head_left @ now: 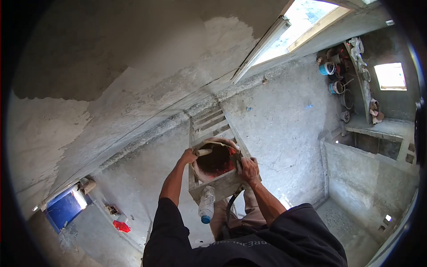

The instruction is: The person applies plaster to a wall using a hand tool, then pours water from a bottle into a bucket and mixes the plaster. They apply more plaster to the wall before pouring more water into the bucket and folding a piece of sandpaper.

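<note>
A round bucket (213, 171) with dark, partly reddish contents rests on top of a wooden ladder (213, 123), in front of my body. At its left rim, my left hand (189, 156) is closed around a pale, rounded handle (203, 152) that reaches over the opening. My right hand (249, 169) is closed at the bucket's right side, by the ladder's top; what its fingers grip is too hidden to name. Just below the ladder's top board (218, 186) hangs a clear plastic bottle (207, 204) with a blue cap.
A rough, partly plastered wall (147, 89) runs along the left and top, with a window opening (307, 22). Several buckets (327, 68) stand far right beside a plank (359, 75). A red object (121, 226) and a blue panel (66, 208) are at lower left.
</note>
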Motion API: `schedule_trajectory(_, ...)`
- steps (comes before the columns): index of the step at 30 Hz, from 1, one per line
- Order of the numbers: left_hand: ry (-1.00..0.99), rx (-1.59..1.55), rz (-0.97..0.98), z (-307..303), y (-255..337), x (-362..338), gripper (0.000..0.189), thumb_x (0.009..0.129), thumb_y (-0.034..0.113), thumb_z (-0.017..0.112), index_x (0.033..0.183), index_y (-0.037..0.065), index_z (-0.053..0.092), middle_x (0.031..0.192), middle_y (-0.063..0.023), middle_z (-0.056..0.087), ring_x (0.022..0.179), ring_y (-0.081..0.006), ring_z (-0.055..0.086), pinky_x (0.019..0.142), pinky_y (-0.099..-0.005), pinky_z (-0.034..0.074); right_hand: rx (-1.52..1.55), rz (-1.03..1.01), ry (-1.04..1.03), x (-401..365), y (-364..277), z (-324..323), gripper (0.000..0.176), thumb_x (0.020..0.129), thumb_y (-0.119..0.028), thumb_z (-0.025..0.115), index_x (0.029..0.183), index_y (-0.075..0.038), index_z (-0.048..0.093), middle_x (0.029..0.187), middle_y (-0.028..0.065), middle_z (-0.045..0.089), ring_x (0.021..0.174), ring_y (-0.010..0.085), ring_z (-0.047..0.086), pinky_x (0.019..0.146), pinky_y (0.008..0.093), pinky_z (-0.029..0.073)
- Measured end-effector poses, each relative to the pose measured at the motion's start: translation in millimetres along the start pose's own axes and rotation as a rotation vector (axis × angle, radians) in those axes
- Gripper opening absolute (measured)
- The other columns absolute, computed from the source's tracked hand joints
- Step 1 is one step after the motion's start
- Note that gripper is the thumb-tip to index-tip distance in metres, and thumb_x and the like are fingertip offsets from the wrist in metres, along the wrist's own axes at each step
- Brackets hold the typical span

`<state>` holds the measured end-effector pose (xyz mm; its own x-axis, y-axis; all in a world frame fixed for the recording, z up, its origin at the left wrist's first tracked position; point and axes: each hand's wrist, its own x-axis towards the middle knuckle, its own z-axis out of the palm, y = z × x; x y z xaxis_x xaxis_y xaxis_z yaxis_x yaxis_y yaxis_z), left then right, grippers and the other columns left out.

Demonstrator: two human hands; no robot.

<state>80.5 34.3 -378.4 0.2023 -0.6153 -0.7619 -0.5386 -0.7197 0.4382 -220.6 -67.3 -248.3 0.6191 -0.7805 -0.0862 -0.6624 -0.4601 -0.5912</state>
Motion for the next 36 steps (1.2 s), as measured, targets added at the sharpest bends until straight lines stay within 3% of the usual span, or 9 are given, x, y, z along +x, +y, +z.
schedule_trajectory(4,0.037,-0.355,-0.099,-25.1,-33.5,5.5,0.030,0.066,0.016,0.065,0.088,-0.004,0.063,0.075,-0.0181,0.065,0.072,-0.0286,0.066,0.065,-0.0382,0.052,0.002,-0.002,0.001,-2.5,0.8,-0.4,0.012,0.075,-0.015,0.056,0.082,-0.007,0.049,0.075,0.0106,0.054,0.077,0.0287,0.057,0.074,0.0404,0.040)
schedule_trajectory(5,0.034,-0.520,-0.153,-32.0,-37.2,3.5,0.028,0.066,0.005,0.065,0.094,0.000,0.061,0.076,-0.0095,0.063,0.062,-0.0228,0.062,0.055,-0.0372,0.051,-0.017,0.003,0.006,-0.8,0.4,-0.7,0.011,0.076,-0.015,0.054,0.082,-0.007,0.049,0.074,0.0109,0.054,0.075,0.0291,0.057,0.073,0.0406,0.040)
schedule_trajectory(9,0.104,-0.766,-0.215,-69.6,-6.7,-44.1,0.020,0.069,0.010,0.061,0.083,-0.004,0.061,0.070,-0.0132,0.063,0.064,-0.0236,0.064,0.053,-0.0335,0.050,-0.055,-0.012,0.015,-3.3,7.8,7.2,0.012,0.076,-0.015,0.056,0.083,-0.006,0.052,0.070,0.0115,0.055,0.070,0.0297,0.057,0.071,0.0415,0.040)
schedule_trajectory(11,0.396,-0.880,-0.141,-73.2,7.1,-61.3,0.020,0.068,0.009,0.061,0.082,-0.005,0.059,0.072,-0.0121,0.061,0.063,-0.0218,0.062,0.052,-0.0338,0.050,-0.043,-0.028,0.023,0.3,1.6,3.7,0.010,0.079,-0.016,0.054,0.083,-0.006,0.051,0.071,0.0116,0.055,0.070,0.0291,0.057,0.069,0.0415,0.040)
schedule_trajectory(14,0.524,-1.198,-0.152,-82.2,23.8,-88.9,0.021,0.069,0.009,0.063,0.086,-0.002,0.057,0.077,-0.0098,0.057,0.065,-0.0201,0.059,0.057,-0.0344,0.049,-0.067,-0.042,0.025,-3.5,3.5,4.4,0.010,0.079,-0.015,0.053,0.082,-0.006,0.051,0.071,0.0117,0.056,0.069,0.0291,0.058,0.070,0.0413,0.041)
schedule_trajectory(15,0.536,-1.153,-0.267,-90.6,29.6,-101.5,0.021,0.070,0.007,0.061,0.088,-0.002,0.056,0.077,-0.0096,0.056,0.066,-0.0205,0.059,0.058,-0.0339,0.049,-0.067,-0.038,0.030,-6.0,8.3,9.9,0.012,0.079,-0.017,0.054,0.083,-0.006,0.052,0.071,0.0119,0.056,0.069,0.0298,0.057,0.070,0.0410,0.040)
schedule_trajectory(24,0.786,-1.400,-0.116,-137.4,101.2,-271.4,0.029,0.070,0.002,0.059,0.098,-0.005,0.055,0.084,-0.0094,0.058,0.071,-0.0199,0.061,0.057,-0.0363,0.053,-0.056,-0.120,0.061,5.0,21.7,22.3,0.015,0.085,-0.022,0.053,0.082,-0.008,0.053,0.074,0.0130,0.058,0.070,0.0298,0.058,0.069,0.0416,0.039)
schedule_trajectory(30,0.927,-1.554,0.004,-144.2,141.7,-326.1,0.032,0.071,0.002,0.056,0.102,-0.002,0.052,0.081,-0.0099,0.057,0.066,-0.0213,0.062,0.052,-0.0361,0.054,-0.076,-0.028,-0.099,14.7,45.1,28.8,0.022,0.084,-0.023,0.054,0.091,-0.003,0.057,0.082,0.0171,0.061,0.079,0.0354,0.058,0.071,0.0429,0.041)
schedule_trajectory(36,0.954,-1.506,0.034,-130.2,149.5,-321.6,0.027,0.071,0.003,0.058,0.098,-0.001,0.055,0.078,-0.0066,0.056,0.065,-0.0178,0.058,0.057,-0.0309,0.050,0.475,0.417,-0.597,38.1,41.3,1.7,0.037,0.081,-0.032,0.060,0.101,-0.001,0.063,0.093,0.0213,0.064,0.087,0.0310,0.063,0.078,0.0388,0.047)
